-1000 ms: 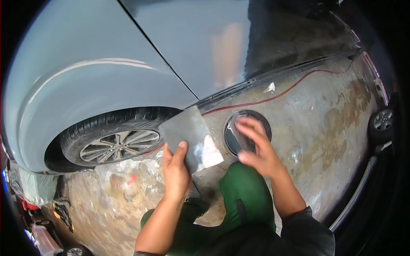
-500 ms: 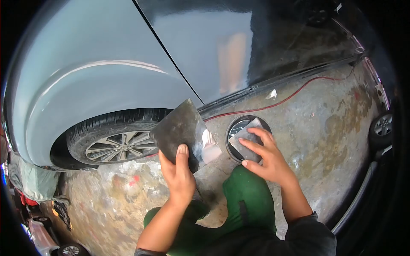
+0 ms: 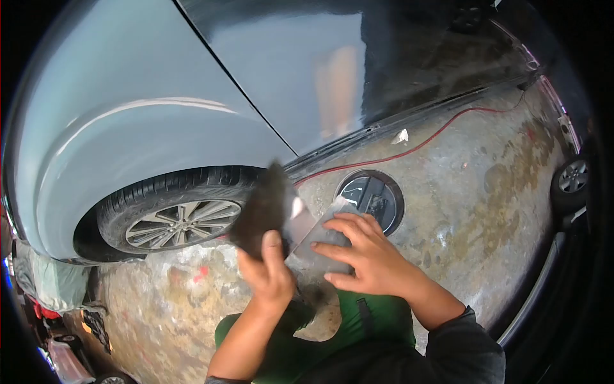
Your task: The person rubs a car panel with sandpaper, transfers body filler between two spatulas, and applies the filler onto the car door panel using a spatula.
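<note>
My left hand (image 3: 267, 275) grips a dark flat plate (image 3: 261, 203), thumb on its face. A pale, glossy smear (image 3: 299, 221) lies along the plate's right side. My right hand (image 3: 374, 256) holds a thin grey spreader (image 3: 329, 224), fingers spread over its face. The spreader's left edge meets the plate's right side, though blur hides whether they touch. Just beyond my right hand, a round black container (image 3: 396, 195) with dark, shiny contents stands on the floor.
Ahead is a car with a grey front fender (image 3: 160, 131), a partly grey, partly black door (image 3: 416, 70) and a wheel (image 3: 185, 224) at left. A red hose (image 3: 409, 152) runs along the stained concrete floor (image 3: 467, 211). A white scrap (image 3: 400, 136) lies near the sill.
My right hand has brought the spreader left and down, from over the round container to the plate's right side. The plate has tilted in my left hand.
</note>
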`<state>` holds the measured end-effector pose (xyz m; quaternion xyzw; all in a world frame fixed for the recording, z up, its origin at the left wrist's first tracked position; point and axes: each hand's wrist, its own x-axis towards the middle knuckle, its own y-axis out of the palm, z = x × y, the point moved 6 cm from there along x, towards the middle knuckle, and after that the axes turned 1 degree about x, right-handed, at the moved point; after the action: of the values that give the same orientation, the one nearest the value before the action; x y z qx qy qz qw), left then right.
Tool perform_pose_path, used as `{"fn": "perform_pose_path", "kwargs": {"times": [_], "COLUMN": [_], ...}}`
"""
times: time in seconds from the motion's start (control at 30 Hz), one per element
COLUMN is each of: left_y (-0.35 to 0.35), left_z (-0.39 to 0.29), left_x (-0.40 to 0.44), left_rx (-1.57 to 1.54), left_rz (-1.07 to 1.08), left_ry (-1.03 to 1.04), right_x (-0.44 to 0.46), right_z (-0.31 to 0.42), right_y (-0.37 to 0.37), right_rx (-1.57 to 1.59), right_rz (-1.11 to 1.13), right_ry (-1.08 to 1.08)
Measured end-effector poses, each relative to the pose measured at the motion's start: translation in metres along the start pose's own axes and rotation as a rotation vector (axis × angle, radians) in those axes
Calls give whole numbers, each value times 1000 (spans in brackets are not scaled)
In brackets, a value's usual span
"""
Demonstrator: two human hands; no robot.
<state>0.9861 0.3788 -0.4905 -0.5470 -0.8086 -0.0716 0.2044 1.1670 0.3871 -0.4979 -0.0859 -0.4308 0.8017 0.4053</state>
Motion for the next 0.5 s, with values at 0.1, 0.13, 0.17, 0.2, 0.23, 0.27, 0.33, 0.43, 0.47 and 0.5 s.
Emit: {"fn": "perform_pose_path", "kwargs": {"times": [0.1,0.13,0.17,0.2,0.23,0.27,0.33,0.43,0.47,0.5], "left_y": [-16,-19,-16,-12,-9,-7,-7,-8,-9,-9], "left_z": [-5,-3,-4,-7,-9,-4,-2,-1,0,1], "left_x": [8,5,4,1,-1,-3,-4,-2,-1,-1], "left_rx": [-318,-332,-284,-236,-187,-160,-137,-150,-161,-163], "left_rz": [-125,-138,-114,-90,-66,-25,-9,-17,-28,-26], "left_ry": [11,9,13,15,17,19,-18,-50,-56,-63], "right_x": [6,13,23,33,45,57,76,96,100,102], "right_z": [-37,-49,-54,-58,-57,-51,-41,-36,-36,-35], "right_y": [-4,-15,-31,-47,-62,-79,-101,-116,-118,-119], "right_rx": [-199,-296,-355,-413,-454,-496,-553,-594,-601,-608], "right_rz": [-179,-280,-373,-466,-531,-596,-686,-748,-759,-771], "right_ry": [103,129,134,139,107,77,34,-2,-10,-19]}}
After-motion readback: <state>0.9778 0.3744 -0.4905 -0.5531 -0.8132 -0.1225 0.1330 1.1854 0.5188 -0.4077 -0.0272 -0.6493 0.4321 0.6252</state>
